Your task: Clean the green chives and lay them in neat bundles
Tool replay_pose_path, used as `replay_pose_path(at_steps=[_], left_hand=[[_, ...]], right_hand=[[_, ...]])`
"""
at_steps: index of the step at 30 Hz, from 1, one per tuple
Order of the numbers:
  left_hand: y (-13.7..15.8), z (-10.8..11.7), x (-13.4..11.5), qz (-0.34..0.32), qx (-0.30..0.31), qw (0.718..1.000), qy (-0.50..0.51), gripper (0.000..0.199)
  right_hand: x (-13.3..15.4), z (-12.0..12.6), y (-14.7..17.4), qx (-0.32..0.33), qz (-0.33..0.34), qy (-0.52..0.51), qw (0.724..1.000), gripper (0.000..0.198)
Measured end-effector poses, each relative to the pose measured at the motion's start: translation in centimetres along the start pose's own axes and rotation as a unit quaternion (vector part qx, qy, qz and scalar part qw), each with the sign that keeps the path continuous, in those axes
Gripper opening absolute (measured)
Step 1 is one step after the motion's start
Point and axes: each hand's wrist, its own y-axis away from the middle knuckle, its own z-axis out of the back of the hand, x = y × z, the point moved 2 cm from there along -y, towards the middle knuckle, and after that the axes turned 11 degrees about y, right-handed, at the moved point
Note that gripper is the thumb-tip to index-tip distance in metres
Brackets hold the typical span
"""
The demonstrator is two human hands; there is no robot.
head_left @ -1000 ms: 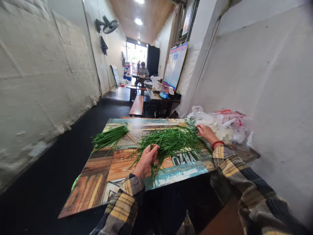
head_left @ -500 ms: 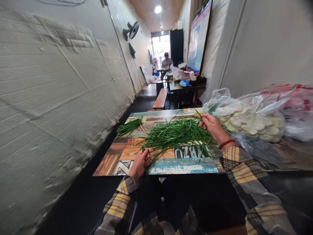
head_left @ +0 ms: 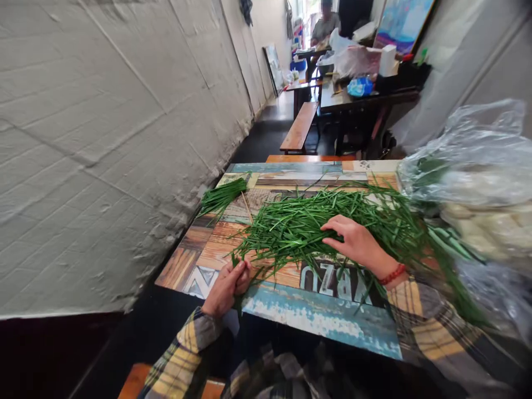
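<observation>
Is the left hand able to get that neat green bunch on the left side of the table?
Probably yes: nothing tall seems to stand between the left hand and the neat green bunch, though that hand is pinching some green stalks.

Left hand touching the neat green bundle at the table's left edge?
Apart: the head view shows bare tabletop between the left hand and the neat green bundle.

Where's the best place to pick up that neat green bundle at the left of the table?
Probably near the right end of the green bundle, from above, gripping across the stalks: they gather more tightly there, while the left tips spread loosely.
</observation>
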Motion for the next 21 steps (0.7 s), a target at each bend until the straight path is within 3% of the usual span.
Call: replay_pose_path(at_steps=[4, 9, 13, 17, 21], left_hand=[[0.0, -0.4, 0.1, -0.037, -0.024, 0.999, 0.003, 0.035], [0.8, -2.0, 0.3, -0.116, -0.060, 0.991, -0.007, 0.033], [1.7, -5.0, 0.5, -0.147, -0.066, 0.987, -0.002, 0.034], [1.9, -8.9, 1.2, -0.158, -0.029, 0.987, 0.016, 0.034], [2.3, -11.4, 2.5, -0.152, -0.016, 0.988, 0.029, 0.033]], right_hand=[[0.1, -0.7, 0.5, -0.027, -0.028, 0.000, 0.999, 0.013], [-0.5, -0.6, 0.8, -0.097, -0.051, -0.085, 0.990, 0.019], [-0.3, -0.6, 1.0, -0.121, -0.101, -0.172, 0.972, 0.021], [-0.5, -1.2, 0.9, -0.111, -0.157, -0.318, 0.928, 0.027], [-0.6, -1.8, 0.9, -0.101, -0.169, -0.372, 0.907, 0.032]])
